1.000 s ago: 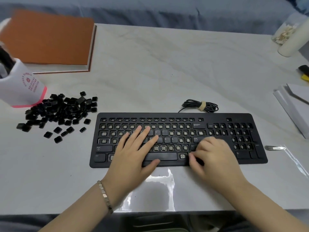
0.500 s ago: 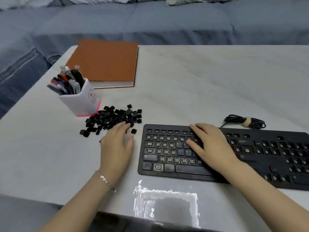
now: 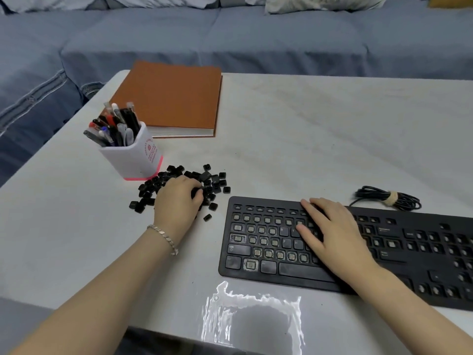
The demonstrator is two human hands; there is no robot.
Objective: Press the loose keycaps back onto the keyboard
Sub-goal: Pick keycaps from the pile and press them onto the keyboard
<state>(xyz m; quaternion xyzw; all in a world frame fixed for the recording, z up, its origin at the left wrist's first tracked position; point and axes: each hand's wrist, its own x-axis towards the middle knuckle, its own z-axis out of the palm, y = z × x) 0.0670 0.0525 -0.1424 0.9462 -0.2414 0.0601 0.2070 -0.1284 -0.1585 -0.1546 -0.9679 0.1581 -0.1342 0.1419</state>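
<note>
On the pale marbled worktop (image 3: 294,139), a heap of loose black square plastic keycaps (image 3: 215,180) lies just left of and slightly beyond the far-left corner of the flat black plastic keyboard (image 3: 302,271), and just beside a white pen pot with a pink base (image 3: 135,157). The left hand (image 3: 176,201) rests on the heap with its fingers curled down; thumb and fingertips appear to pinch one dark cap, though its face is hidden. The right hand (image 3: 332,234) lies flat on the upper key rows with straight, slightly spread fingers and holds nothing.

Key relation: the heap lies under the left hand and well apart from the right, so the left is the nearer hand. The bare switch sockets (image 3: 268,253) of the keyboard's left half lie to that hand's right and nearer the person. The keyboard's long axis runs left to right, with its spacebar edge toward the person. The heap spreads roughly along the same line. Its caps lie tumbled at mixed angles and, being square, show no long axis. Each will probably need turning legend-up and squaring to a socket before pressing.

Background: an orange-brown hardcover book (image 3: 169,98) and a coiled black cable (image 3: 386,198).
</note>
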